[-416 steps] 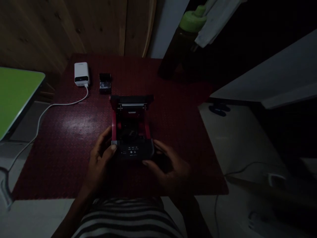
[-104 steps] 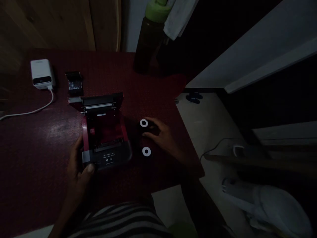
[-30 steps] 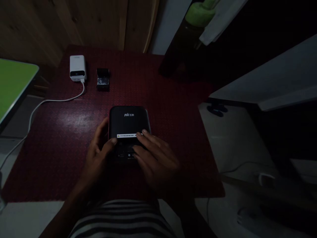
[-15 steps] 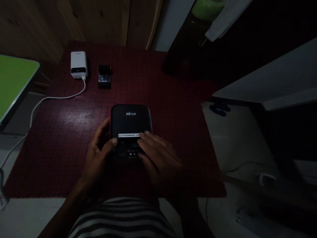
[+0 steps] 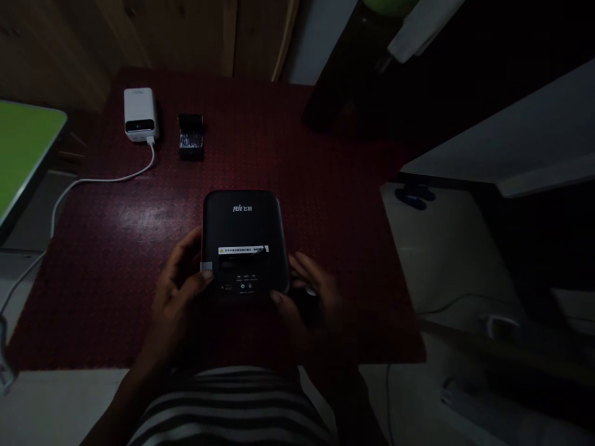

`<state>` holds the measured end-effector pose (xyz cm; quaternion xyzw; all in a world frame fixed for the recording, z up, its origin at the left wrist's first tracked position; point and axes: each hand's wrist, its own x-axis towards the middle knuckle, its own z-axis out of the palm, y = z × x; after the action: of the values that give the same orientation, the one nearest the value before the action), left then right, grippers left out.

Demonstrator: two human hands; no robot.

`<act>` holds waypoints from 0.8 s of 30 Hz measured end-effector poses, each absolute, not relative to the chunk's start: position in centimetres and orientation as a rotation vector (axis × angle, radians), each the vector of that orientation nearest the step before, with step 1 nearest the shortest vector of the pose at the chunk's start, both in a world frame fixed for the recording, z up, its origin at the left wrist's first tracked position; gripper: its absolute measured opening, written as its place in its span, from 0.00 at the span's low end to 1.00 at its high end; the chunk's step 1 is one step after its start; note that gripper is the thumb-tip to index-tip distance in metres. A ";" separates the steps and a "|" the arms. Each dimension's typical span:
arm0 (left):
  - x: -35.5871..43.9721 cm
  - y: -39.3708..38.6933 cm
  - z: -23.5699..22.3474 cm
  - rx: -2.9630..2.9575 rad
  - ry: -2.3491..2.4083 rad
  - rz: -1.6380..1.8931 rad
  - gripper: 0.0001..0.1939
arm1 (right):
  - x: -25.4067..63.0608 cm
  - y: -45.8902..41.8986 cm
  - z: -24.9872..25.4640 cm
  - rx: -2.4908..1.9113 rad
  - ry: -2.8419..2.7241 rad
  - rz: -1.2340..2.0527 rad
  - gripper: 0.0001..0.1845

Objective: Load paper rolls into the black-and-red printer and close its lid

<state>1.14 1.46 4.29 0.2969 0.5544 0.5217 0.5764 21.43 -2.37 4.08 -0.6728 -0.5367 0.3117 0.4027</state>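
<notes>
A black receipt printer [image 5: 242, 229] with a FEIE logo, a white warning strip and small buttons lies in front of me on the dark red tabletop [image 5: 334, 217]. My left hand [image 5: 179, 288] holds its left side, thumb on the front left edge by a small grey tab. On the other side my right hand [image 5: 311, 297] is curled round the front right corner, its thumb at the corner and its fingers along the side. A small pale spot shows beside the right fingers; I cannot make out what it is.
A white power bank [image 5: 140, 114] with a plugged-in white cable [image 5: 109, 179] stands at the back left. Near it lies a small black roll-like object [image 5: 191, 137]. A tall dark bottle [image 5: 348, 62] with a green cap stands at the back right. A green table [image 5: 28, 148] borders the left.
My right hand has moved off the printer's top to its right side, uncovering the strip's end and the slot. My left hand stays at the left side. The view has shifted slightly.
</notes>
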 end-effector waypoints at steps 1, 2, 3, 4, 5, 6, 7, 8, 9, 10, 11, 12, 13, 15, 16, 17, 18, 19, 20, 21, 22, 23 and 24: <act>1.2 1.5 4.3 0.693 1.309 1.228 0.30 | 21.5 -2.4 4.2 -1.698 -1.340 0.808 0.30; 1.2 1.5 4.3 0.699 1.324 1.229 0.29 | 21.5 -2.3 4.2 -1.696 -1.329 0.826 0.30; 1.2 1.5 4.3 0.706 1.337 1.223 0.29 | 21.5 -2.3 4.3 -1.694 -1.321 0.839 0.30; 1.2 1.6 4.4 0.707 1.342 1.221 0.29 | 21.6 -2.3 4.4 -1.692 -1.319 0.845 0.31; 1.2 1.6 4.5 0.699 1.341 1.217 0.29 | 21.6 -2.3 4.4 -1.688 -1.322 0.846 0.31; 1.2 1.7 4.6 0.680 1.337 1.211 0.29 | 21.5 -2.3 4.5 -1.683 -1.326 0.844 0.31; 1.1 1.8 4.7 0.650 1.332 1.201 0.29 | 21.5 -2.3 4.5 -1.678 -1.328 0.838 0.31; 1.1 1.8 4.8 0.615 1.325 1.195 0.29 | 21.5 -2.3 4.6 -1.675 -1.328 0.833 0.31; 1.0 1.9 5.0 0.582 1.317 1.188 0.30 | 21.4 -2.3 4.6 -1.673 -1.327 0.827 0.31; 1.0 2.0 5.1 0.554 1.308 1.180 0.30 | 21.4 -2.3 4.7 -1.676 -1.324 0.822 0.30; 1.0 2.0 5.2 0.529 1.299 1.176 0.31 | 21.3 -2.2 4.7 -1.680 -1.320 0.821 0.30; 0.9 2.1 5.3 0.509 1.289 1.178 0.31 | 21.3 -2.2 4.7 -1.684 -1.315 0.823 0.30; 0.9 2.2 5.4 0.491 1.282 1.178 0.31 | 21.3 -2.2 4.6 -1.684 -1.310 0.830 0.29; 0.9 2.3 5.6 0.464 1.275 1.167 0.31 | 21.3 -2.2 4.6 -1.671 -1.298 0.845 0.29; 0.9 2.3 5.6 0.453 1.272 1.168 0.31 | 21.4 -2.2 4.5 -1.664 -1.293 0.850 0.29; 0.9 2.4 5.6 0.447 1.269 1.166 0.32 | 21.4 -2.2 4.5 -1.661 -1.291 0.851 0.29; 0.8 2.4 5.6 0.447 1.268 1.163 0.32 | 21.4 -2.2 4.5 -1.664 -1.294 0.847 0.29; 0.8 2.4 5.5 0.448 1.268 1.165 0.32 | 21.4 -2.2 4.4 -1.669 -1.298 0.842 0.29; 0.7 2.4 5.4 0.452 1.266 1.165 0.32 | 21.4 -2.2 4.4 -1.676 -1.304 0.835 0.29; 0.7 2.3 5.3 0.461 1.264 1.165 0.32 | 21.5 -2.2 4.4 -1.684 -1.313 0.826 0.30; 0.7 2.3 5.2 0.474 1.259 1.164 0.32 | 21.5 -2.2 4.3 -1.689 -1.325 0.812 0.30; 0.7 2.3 5.2 0.488 1.253 1.169 0.32 | 21.6 -2.2 4.1 -1.691 -1.339 0.793 0.30; 0.7 2.3 5.1 0.504 1.248 1.176 0.31 | 21.7 -2.2 4.0 -1.683 -1.357 0.768 0.29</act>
<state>0.72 2.29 5.12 0.2198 0.5441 0.5127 0.6267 21.71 -2.16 3.97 -0.6688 -0.5390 0.3052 0.4111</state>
